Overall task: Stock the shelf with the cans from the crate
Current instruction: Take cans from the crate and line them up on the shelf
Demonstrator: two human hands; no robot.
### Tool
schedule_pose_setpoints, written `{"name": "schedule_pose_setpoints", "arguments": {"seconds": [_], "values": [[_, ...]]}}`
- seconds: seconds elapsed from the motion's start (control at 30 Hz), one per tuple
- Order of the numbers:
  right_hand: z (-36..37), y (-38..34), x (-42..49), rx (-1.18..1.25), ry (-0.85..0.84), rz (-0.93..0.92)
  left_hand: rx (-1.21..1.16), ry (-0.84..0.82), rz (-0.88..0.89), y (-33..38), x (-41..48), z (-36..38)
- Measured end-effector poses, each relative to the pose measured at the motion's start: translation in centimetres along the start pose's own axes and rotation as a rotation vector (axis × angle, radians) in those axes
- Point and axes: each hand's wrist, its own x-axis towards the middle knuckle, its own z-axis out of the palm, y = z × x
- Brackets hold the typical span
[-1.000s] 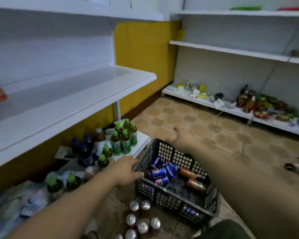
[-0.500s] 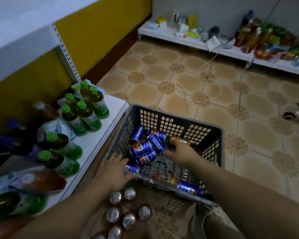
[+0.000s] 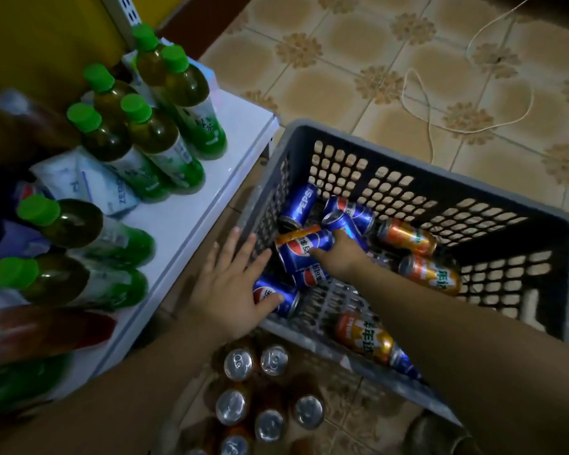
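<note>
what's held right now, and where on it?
The right hand grips a blue can round its body, inside the crate. The left hand holds nothing, resting flat on the rim.

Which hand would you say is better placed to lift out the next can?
Right: the right hand grips a blue can inside the crate; the left hand rests open on its rim.

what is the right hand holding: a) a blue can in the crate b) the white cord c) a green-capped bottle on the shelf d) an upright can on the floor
a: the right hand is down inside the crate, gripping a blue can that lies on its side.
</note>
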Motion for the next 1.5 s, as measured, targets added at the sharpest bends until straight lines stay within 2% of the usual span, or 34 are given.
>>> {"name": "schedule_pose_setpoints", "arguments": {"seconds": [0.23, 0.3, 0.37, 0.43, 0.63, 0.7, 0.77, 0.83, 0.93, 1.07, 1.13, 1.2, 1.3, 1.4, 1.5], "values": [[3.1, -1.0, 3.9, 0.419, 0.121, 0.259, 0.009, 0.230, 0.058, -0.8, 0.4, 2.2], [3.4, -1.2, 4.1, 0.518, 0.127, 0.255, -0.005, 0.249, 0.058, -0.8, 0.5, 2.5], [4.0, -1.2, 3.6, 0.515, 0.124, 0.217, -0.006, 0.243, 0.038, -0.9, 0.4, 2.6], [4.1, -1.4, 2.3, 0.493, 0.147, 0.172, 0.001, 0.197, 0.024, -0.7, 0.4, 2.1], [-0.1, -1.6, -4.4, 0.645, 0.150, 0.092, -0.032, -0.156, -0.017, -0.2, -0.2, -1.0], [-3.0, -2.1, -7.7, 0.746, 0.134, 0.071, -0.146, -0.187, -0.081, 0.5, -1.0, -3.5], [-5.8, -2.9, -11.3, 0.857, 0.091, 0.019, -0.351, -0.139, -0.173, 1.9, -2.3, -6.3], [-7.8, -4.4, -15.4, 0.947, 0.057, -0.042, -0.675, -0.040, -0.228, 3.6, -4.1, -10.0], [-9.5, -7.5, -21.1, 1.065, -0.018, -0.131, -1.128, 0.085, -0.203, 6.0, -8.1, -16.2], [-11.1, -11.8, -28.8, 0.941, -0.117, -0.342, -1.430, 0.309, -0.175, 6.9, -13.7, -23.0], [-11.6, -13.7, -32.8, 0.846, -0.110, -0.428, -1.605, 0.385, -0.130, 6.7, -16.9, -26.1], [-12.0, -15.6, -36.7, 0.742, -0.105, -0.537, -1.669, 0.475, -0.105, 6.2, -20.2, -28.8], [-12.5, -18.7, -42.1, 0.550, -0.110, -0.729, -1.649, 0.615, -0.087, 4.5, -24.9, -31.7], [-12.4, -22.5, -47.3, 0.456, -0.125, -0.923, -1.553, 0.661, -0.085, 2.4, -30.0, -33.4], [-10.6, -26.1, -51.8, 0.271, -0.093, -1.032, -1.394, 0.676, -0.081, 0.1, -34.9, -34.1]]}}
